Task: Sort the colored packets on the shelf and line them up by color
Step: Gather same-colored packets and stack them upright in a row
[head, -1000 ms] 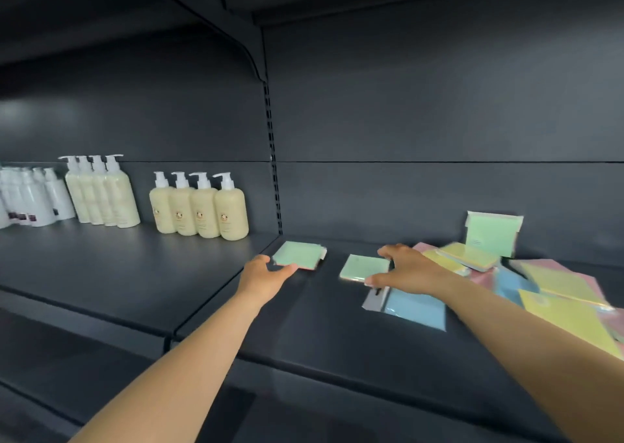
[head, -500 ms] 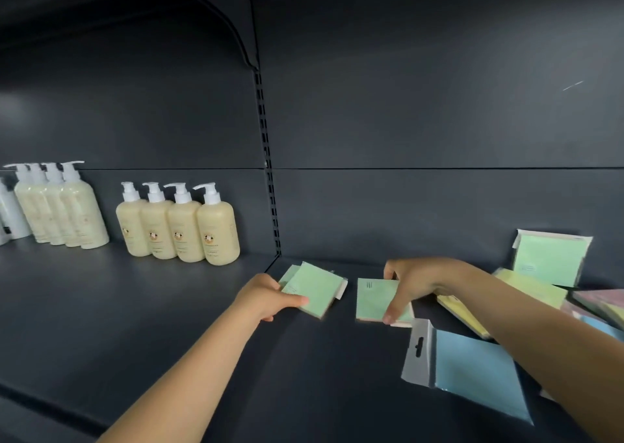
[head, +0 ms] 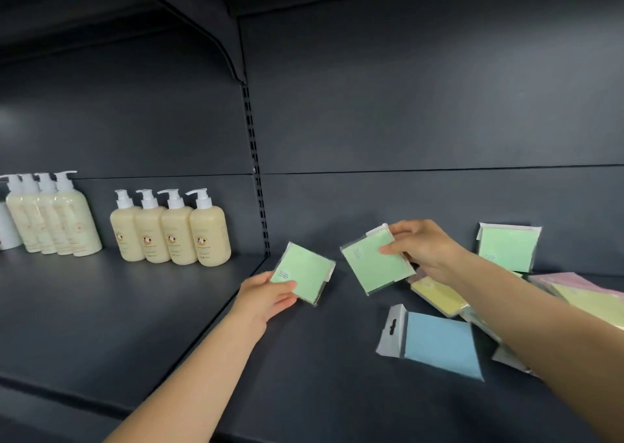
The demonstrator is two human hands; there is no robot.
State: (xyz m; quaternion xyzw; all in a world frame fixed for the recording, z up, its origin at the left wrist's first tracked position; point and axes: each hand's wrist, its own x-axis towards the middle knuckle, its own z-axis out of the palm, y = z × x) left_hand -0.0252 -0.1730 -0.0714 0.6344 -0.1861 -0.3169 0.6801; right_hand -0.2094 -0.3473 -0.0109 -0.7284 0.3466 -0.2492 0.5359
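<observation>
My left hand (head: 266,299) pinches the lower left corner of a green packet (head: 305,272), tilted up off the dark shelf (head: 320,368). My right hand (head: 423,250) grips a second green packet (head: 373,267) by its right edge, also raised and tilted. A third green packet (head: 508,248) leans against the back wall on the right. A blue packet (head: 439,343) with a white hang tab lies flat in front. A yellow packet (head: 437,295) lies under my right wrist. More yellow and pink packets (head: 580,289) are piled at the far right, partly hidden by my arm.
Cream pump bottles (head: 170,231) stand in a row on the neighbouring shelf section at the left, with a second row (head: 50,216) further left. A slotted upright (head: 256,185) divides the two sections. An upper shelf overhangs at the top.
Both hands have lifted their green packets off the shelf and tilted them upright. The right hand has moved its packet up and back. The camera has come closer.
</observation>
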